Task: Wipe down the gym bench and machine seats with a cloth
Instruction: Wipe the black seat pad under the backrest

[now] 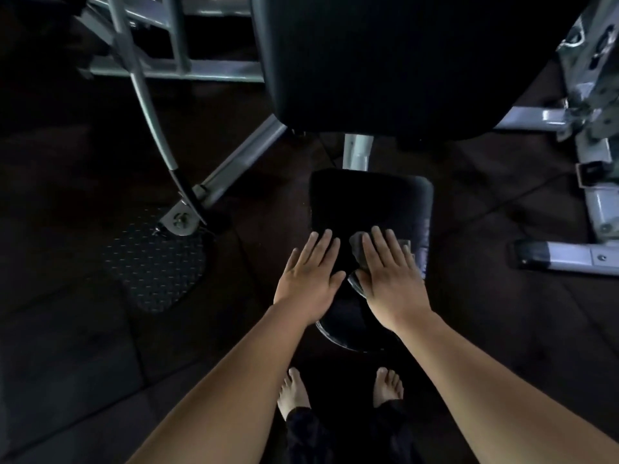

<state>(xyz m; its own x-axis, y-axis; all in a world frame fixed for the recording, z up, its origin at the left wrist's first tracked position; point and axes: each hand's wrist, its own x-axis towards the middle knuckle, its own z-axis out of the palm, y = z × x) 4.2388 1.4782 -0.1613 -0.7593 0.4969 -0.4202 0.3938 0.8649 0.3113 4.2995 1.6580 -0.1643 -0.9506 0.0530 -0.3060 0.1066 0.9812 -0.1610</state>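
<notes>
Dim light here. I've got the dark rubber floor (67,329) filling most of my view. At the far side, the big black back pad (385,61) of the machine, with grey metal frame (150,65) tubes running off to the left and right of it. Left of centre, a studded foot plate (154,262) lies on the floor at the base of a tube.

In the middle is the small black seat (368,199), just near of the back pad. Both hands are flat on its near half. The left hand (310,283) is released, fingers straight, palm down on the bare pad. The right hand (390,279) is also released, fingers straight, pressing down on the dark cloth (360,246). The cloth sits on the right part of the seat, bunched, peeking out beyond the fingers and under the thumb.

At the near edge, two bare feet (293,393) on the floor.
</notes>
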